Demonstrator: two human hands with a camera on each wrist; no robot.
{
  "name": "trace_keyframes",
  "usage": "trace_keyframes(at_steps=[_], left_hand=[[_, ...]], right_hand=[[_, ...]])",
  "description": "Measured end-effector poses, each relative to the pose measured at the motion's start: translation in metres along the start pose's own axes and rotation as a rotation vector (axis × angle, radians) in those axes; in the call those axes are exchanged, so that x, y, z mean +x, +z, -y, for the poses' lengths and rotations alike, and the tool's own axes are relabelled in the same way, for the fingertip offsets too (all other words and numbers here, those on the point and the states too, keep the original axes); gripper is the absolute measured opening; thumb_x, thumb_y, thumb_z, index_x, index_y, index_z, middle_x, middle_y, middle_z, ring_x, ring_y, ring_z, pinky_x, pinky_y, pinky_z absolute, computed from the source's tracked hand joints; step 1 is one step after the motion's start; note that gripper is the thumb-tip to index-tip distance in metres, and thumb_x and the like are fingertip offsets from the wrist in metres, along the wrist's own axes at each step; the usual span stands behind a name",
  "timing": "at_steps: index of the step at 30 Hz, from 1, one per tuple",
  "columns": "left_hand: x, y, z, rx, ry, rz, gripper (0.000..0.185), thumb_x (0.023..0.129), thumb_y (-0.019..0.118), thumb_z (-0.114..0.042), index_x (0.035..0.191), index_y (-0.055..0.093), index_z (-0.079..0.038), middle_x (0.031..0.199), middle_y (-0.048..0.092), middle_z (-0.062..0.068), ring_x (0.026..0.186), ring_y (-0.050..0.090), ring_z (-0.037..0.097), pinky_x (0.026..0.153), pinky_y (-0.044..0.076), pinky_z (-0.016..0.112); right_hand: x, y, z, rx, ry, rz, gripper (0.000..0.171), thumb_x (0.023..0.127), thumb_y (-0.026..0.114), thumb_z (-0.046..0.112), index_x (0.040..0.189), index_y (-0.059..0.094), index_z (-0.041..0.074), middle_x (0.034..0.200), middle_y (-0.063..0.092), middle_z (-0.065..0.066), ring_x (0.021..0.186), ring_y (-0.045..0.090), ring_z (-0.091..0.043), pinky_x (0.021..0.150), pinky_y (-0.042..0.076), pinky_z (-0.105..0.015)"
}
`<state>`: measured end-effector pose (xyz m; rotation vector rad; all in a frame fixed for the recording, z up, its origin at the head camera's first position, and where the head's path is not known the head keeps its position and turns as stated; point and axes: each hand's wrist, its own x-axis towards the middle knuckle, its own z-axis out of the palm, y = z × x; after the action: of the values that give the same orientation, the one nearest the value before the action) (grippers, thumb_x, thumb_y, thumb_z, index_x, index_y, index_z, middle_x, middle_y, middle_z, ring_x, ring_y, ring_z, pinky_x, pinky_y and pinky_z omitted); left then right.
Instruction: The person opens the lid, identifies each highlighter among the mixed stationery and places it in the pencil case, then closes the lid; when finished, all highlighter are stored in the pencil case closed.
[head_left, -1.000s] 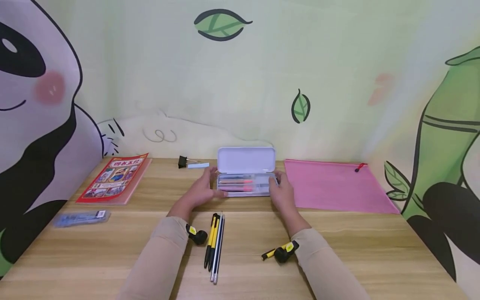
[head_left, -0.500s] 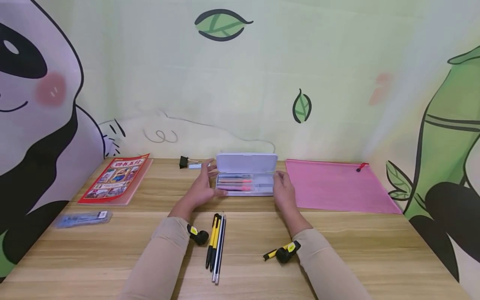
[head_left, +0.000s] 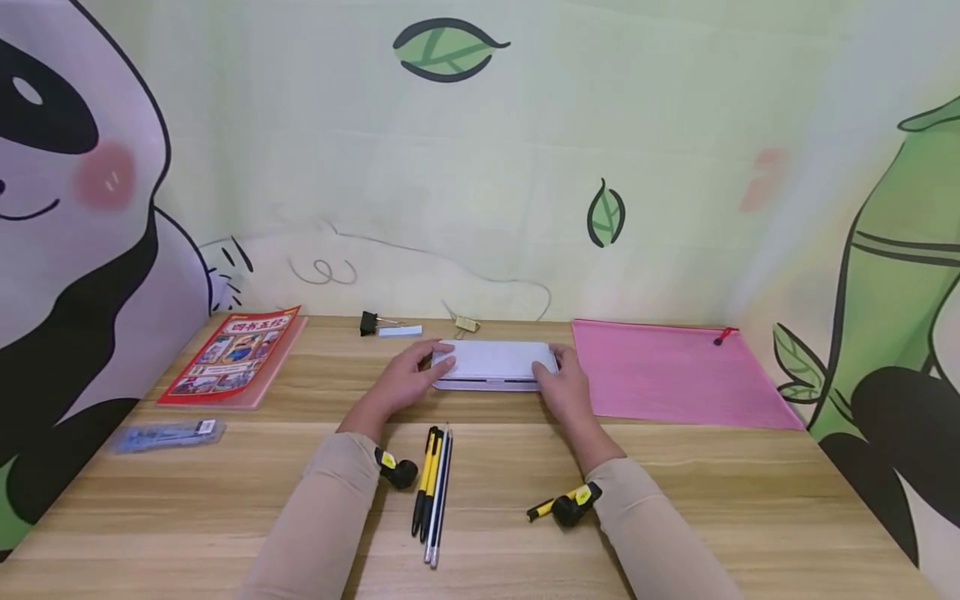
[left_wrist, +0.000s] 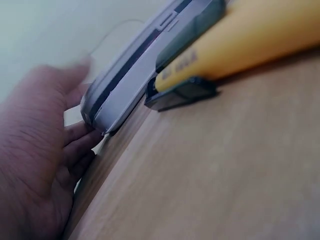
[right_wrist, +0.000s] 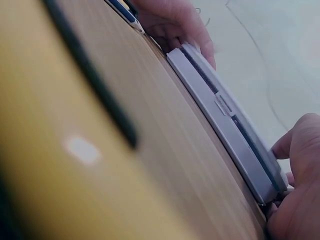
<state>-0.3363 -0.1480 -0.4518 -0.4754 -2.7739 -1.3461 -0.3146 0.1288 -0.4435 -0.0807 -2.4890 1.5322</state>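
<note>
The white plastic pencil case (head_left: 495, 364) lies shut, far on the wooden desk (head_left: 675, 492), between both hands. The left hand (head_left: 408, 379) clasps its left end, the right hand (head_left: 564, 385) its right. It is flat, smooth, round-cornered.

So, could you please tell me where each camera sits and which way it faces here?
Head: above the desk, looking forward and down at the pencil case; both sleeved forearms, left hand and right hand show.
Left wrist: low on the desk, facing the case's left end; left fingers show.
Right wrist: low on the desk, facing along the case; right hand and left fingers show.
All share the case.
</note>
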Motion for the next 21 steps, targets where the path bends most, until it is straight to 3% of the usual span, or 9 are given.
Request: trace_keyframes(at_steps=[7,21], left_hand=[[0.0025,0.0020,0.0035,-0.004,-0.011,-0.014,0.048,0.096,0.060,-0.055,0.137,0.061,-0.030,0.156,0.042,0.004,0.147,0.032,0.030,0.120,0.022,0.052],[0.0030,0.0007,0.0012,-0.010,-0.022,0.005,0.046,0.096,0.063,-0.050,0.137,0.061,-0.029,0.159,0.038,0.007,0.148,0.029,0.033,0.121,0.019,0.055]], right_hand=[[0.0006,0.0020,-0.0008,-0.086,-0.031,0.020,0.051,0.097,0.059,0.023,0.143,0.048,0.002,0.152,0.045,-0.020,0.144,0.036,-0.034,0.120,0.027,-0.046],[-0.0030,0.0016,0.0057,-0.184,-0.095,0.070,0.044,0.101,0.052,0.018,0.141,0.049,0.002,0.146,0.052,-0.022,0.139,0.043,-0.037,0.116,0.033,-0.050]])
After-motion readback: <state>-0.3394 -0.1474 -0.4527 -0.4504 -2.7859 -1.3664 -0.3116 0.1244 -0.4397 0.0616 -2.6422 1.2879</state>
